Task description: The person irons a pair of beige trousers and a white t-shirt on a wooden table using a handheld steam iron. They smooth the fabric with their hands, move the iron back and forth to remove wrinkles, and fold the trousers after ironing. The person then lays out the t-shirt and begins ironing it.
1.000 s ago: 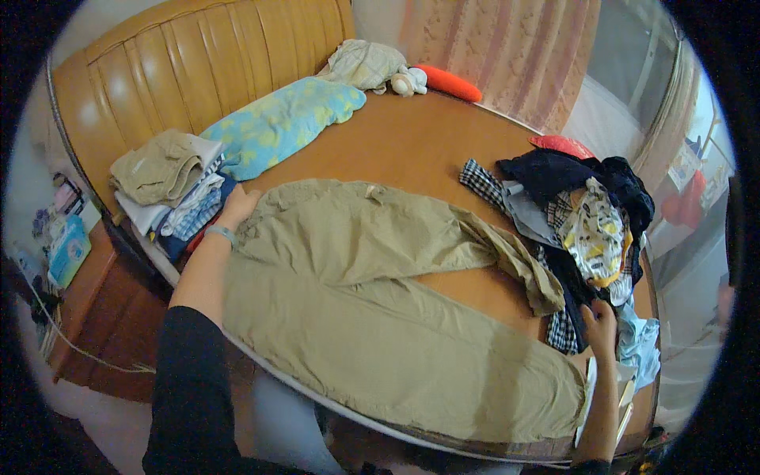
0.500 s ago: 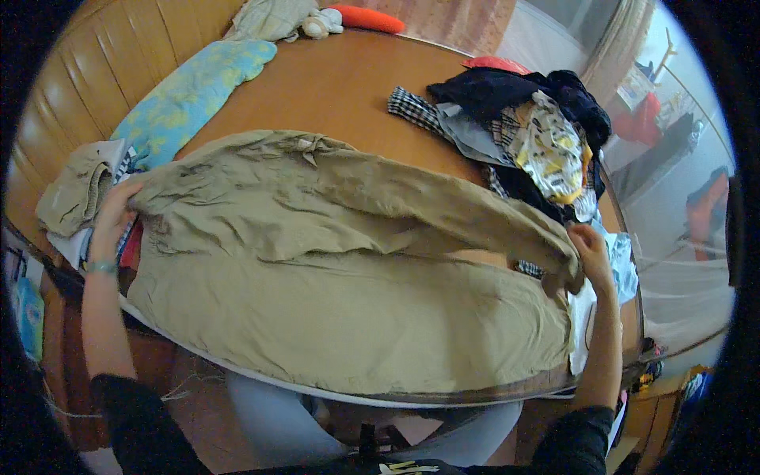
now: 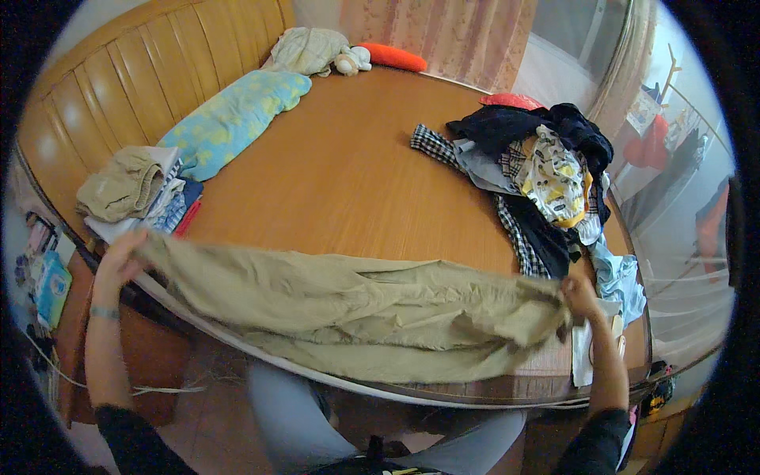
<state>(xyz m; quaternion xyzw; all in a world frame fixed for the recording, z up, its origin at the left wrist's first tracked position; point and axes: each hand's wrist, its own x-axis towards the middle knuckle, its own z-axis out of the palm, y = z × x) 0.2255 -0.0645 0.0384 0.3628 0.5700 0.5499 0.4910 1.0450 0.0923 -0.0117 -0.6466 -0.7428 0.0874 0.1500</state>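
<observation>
Left hand [image 3: 119,260], mid-left, and right hand [image 3: 582,298], lower right, pinch khaki trousers [image 3: 356,305]; even tension should align layers.

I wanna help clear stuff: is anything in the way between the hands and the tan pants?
Nothing visible is: the left hand holds one end of the tan pants, and the right hand holds the other.

Jumbled clothes [image 3: 552,176] on brown bed [image 3: 340,170]

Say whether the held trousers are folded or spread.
Folded lengthwise: the khaki trousers form one long band, layers overlapping, between left hand and right hand.
</observation>
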